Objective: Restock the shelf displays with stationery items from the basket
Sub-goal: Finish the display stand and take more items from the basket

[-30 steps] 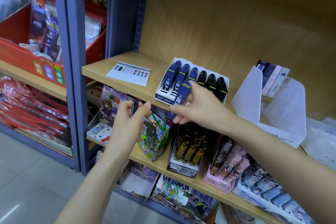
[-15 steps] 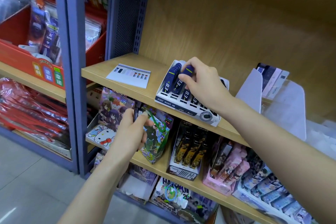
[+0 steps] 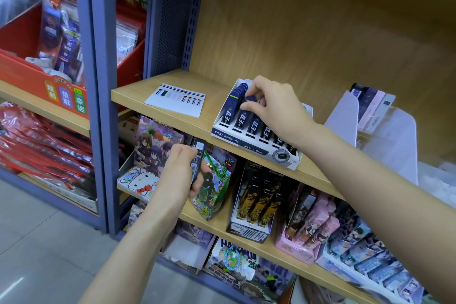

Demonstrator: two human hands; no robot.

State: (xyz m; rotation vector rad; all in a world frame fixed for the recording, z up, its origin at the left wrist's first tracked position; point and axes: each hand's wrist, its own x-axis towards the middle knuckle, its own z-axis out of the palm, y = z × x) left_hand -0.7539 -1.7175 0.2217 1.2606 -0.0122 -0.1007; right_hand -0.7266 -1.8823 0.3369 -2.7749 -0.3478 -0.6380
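A white display box (image 3: 246,139) of dark blue pencil-lead cases stands on the wooden shelf (image 3: 172,118). My right hand (image 3: 274,106) reaches over the box, and its thumb and fingers pinch the top of one blue lead case (image 3: 249,100) in the second row from the left. Below the shelf edge, my left hand (image 3: 180,170) grips a dark, slim lead case (image 3: 197,160) upright in front of the lower shelf. No basket is in view.
A white printed card (image 3: 176,102) lies flat on the shelf, left of the box. A clear acrylic holder (image 3: 385,131) with packs stands at the right. The lower shelf carries a green gift bag (image 3: 214,187), anime boxes and pen displays. Red bins (image 3: 49,86) fill the left bay.
My right hand carried a blue lead case from below the shelf edge up into the display box and now holds its top there. My left hand sank slightly, still holding its case.
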